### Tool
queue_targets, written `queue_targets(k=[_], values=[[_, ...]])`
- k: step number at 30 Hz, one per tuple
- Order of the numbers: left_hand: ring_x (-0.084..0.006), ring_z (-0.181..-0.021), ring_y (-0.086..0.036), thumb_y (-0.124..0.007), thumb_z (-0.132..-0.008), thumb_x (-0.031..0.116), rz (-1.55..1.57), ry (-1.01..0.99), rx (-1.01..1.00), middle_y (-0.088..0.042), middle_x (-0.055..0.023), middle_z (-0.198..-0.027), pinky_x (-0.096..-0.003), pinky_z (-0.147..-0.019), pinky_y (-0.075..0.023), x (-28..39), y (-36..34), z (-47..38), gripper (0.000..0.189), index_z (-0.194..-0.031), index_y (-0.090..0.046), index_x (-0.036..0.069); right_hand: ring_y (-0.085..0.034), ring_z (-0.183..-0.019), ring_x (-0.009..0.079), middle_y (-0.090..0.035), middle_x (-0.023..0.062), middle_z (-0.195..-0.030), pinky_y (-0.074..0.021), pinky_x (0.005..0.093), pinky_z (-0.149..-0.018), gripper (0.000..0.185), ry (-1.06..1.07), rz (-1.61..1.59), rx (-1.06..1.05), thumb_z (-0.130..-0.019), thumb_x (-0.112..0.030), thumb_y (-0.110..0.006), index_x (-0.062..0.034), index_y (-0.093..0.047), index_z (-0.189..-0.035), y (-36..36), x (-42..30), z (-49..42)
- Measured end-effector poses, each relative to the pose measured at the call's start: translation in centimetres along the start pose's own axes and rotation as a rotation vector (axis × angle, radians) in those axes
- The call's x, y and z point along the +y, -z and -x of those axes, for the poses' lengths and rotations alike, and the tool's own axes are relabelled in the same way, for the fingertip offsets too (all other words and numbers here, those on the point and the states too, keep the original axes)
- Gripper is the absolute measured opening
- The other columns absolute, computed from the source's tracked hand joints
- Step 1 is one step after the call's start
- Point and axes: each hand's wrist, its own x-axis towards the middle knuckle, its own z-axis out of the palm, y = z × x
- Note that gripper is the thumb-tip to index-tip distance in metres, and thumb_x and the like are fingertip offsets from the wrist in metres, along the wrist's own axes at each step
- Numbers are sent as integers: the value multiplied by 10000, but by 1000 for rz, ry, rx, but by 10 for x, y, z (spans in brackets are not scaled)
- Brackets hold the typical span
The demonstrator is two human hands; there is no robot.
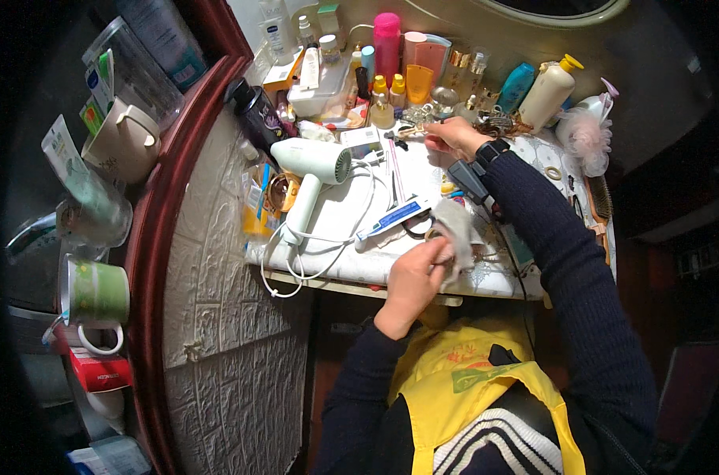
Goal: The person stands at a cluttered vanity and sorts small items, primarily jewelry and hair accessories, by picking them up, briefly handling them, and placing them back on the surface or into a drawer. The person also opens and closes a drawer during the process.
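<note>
My left hand point(416, 279) grips a crumpled greyish-white cloth point(457, 228) above the front edge of a dressing table. Farther back, my right hand point(459, 138) pinches a small beige item point(414, 130), whose exact kind I cannot tell. Small dark hair accessories and jewellery lie around those fingertips. A blue-and-white tube point(395, 217) rests left of the cloth, and a dark hair tie point(417, 227) shows partly beneath it. Left of both hands lies a pale green hair dryer point(312, 166), its white cord point(341, 238) looped across the tabletop.
Bottles crowd the back, among them a pink bottle point(387, 47) and a cream pump bottle point(549, 89). A bath puff point(585, 139) and hairbrush point(600, 199) sit at the right edge. A dark red wooden frame point(157, 237) borders a left ledge holding cups, including a green mug point(98, 291).
</note>
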Motion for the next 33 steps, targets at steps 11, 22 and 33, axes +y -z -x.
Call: queue_targets(k=[11, 22, 33], values=[[-327, -834, -587, -608, -703, 60, -246, 7, -379, -598, -168, -945, -405, -700, -484, 4, -33, -4, 416, -1114, -546, 58, -616, -695, 331, -629, 196, -741, -494, 406, -670, 302, 575, 1309, -625, -731, -276, -680, 11, -648, -818, -30, 3, 137], [-361, -807, -581, -621, -779, 120, -119, -59, -239, -592, -181, -879, -416, -704, -477, 6, -25, 7, 333, -1098, -564, 41, -613, -678, 341, -634, 190, -743, -491, 387, -652, 267, 533, 1289, -462, -681, -237, -608, -15, -645, -824, -13, -2, 125], [-14, -537, -303, -598, -880, 153, 442, 352, 42, -363, 83, -592, -189, -473, -254, 11, -16, 4, 202, -1035, -593, 22, -561, -825, 119, -615, 62, -976, -464, 242, -708, 157, -22, 122, -599, -845, -122, -514, -54, -542, -984, 57, -32, 158]])
